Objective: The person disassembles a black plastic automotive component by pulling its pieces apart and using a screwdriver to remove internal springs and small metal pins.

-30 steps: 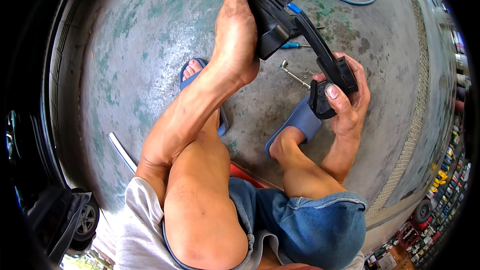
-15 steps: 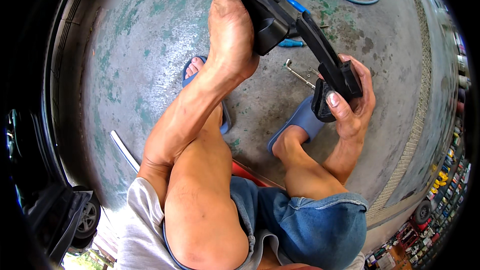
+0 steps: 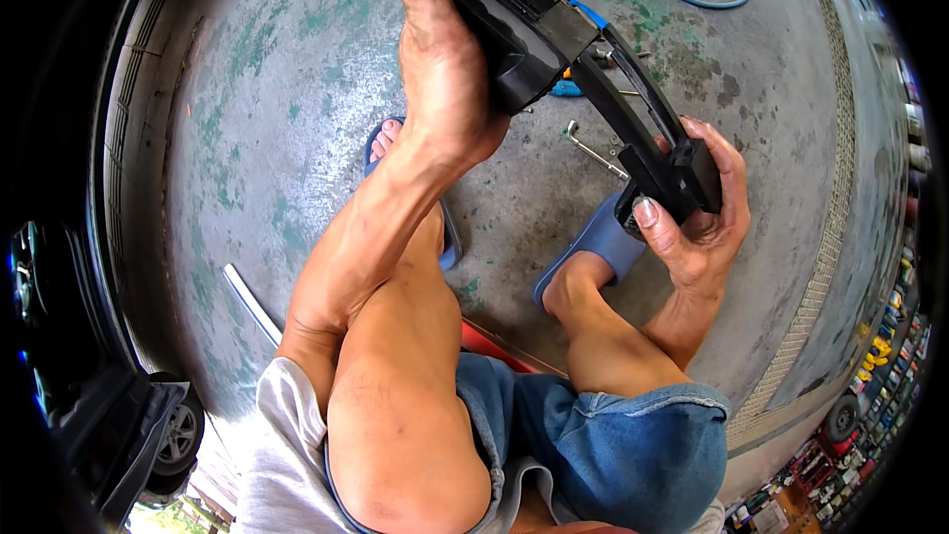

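Note:
A black plastic assembly (image 3: pixel 593 79), pedal-like in shape, is held up between my two hands over the floor. Its bulky housing (image 3: pixel 509 40) rests against the palm of my left hand (image 3: pixel 440 69); that thumb runs up along its side and the other fingers are mostly hidden behind. From the housing a long slotted arm slants down to the right. My right hand (image 3: pixel 704 208) is closed around the arm's lower end, thumb in front and fingers behind. Beneath the assembly, a metal L-shaped wrench (image 3: pixel 598 153) and a blue tool handle (image 3: pixel 566 89) lie on the floor, the handle partly covered.
A blue hose (image 3: pixel 692 4) curves across the far floor. Near my sandalled feet, a red object (image 3: pixel 489 346) shows between my legs, and a silver strip (image 3: pixel 252 305) lies at left. A car wheel (image 3: pixel 178 435) stands lower left; crowded goods (image 3: pixel 880 366) line the right.
The assembly has turned in my hands, so the slot in its arm now shows and the ribbed pad is mostly hidden. My left hand has shifted slightly left; both hands keep their grip.

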Motion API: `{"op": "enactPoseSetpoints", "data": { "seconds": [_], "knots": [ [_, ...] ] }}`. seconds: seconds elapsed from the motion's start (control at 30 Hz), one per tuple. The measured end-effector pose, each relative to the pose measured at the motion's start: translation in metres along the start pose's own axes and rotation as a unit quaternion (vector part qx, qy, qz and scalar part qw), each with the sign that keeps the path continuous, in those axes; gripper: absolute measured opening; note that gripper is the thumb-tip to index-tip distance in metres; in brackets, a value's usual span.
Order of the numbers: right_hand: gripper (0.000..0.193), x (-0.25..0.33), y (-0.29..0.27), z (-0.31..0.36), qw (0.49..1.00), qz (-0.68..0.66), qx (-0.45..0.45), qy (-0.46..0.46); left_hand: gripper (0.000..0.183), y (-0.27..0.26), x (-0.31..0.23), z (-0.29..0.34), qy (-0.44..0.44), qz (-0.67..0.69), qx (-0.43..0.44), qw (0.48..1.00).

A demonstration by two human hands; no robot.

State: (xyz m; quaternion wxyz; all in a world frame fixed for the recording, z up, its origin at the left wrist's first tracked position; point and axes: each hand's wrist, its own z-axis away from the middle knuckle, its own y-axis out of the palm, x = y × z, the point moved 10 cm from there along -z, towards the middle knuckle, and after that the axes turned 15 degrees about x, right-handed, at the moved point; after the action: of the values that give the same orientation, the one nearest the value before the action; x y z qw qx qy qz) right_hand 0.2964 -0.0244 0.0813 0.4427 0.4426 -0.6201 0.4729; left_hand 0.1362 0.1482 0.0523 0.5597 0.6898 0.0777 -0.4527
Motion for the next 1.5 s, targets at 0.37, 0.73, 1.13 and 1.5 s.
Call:
{"op": "enactPoseSetpoints", "data": {
  "seconds": [0.37,0.73,1.13,1.5],
  "knots": [
    [0.071,0.0,0.001,0.0,1.0,0.017,0.006,0.007,0.078,-0.002,0.004,0.0,-0.023,0.017,-0.038,0.999],
    [0.073,0.011,0.005,0.0,0.997,0.078,0.019,-0.02,0.075,-0.008,-0.001,-0.002,0.021,0.02,-0.027,0.999],
    [0.071,0.007,0.012,-0.002,1.0,0.022,0.017,-0.013,0.073,-0.012,-0.004,-0.007,0.044,0.025,-0.01,0.999],
    [0.07,-0.005,0.013,-0.006,0.994,-0.084,0.043,0.061,0.07,-0.01,-0.005,-0.008,0.051,0.012,-0.003,0.999]
  ]
}}
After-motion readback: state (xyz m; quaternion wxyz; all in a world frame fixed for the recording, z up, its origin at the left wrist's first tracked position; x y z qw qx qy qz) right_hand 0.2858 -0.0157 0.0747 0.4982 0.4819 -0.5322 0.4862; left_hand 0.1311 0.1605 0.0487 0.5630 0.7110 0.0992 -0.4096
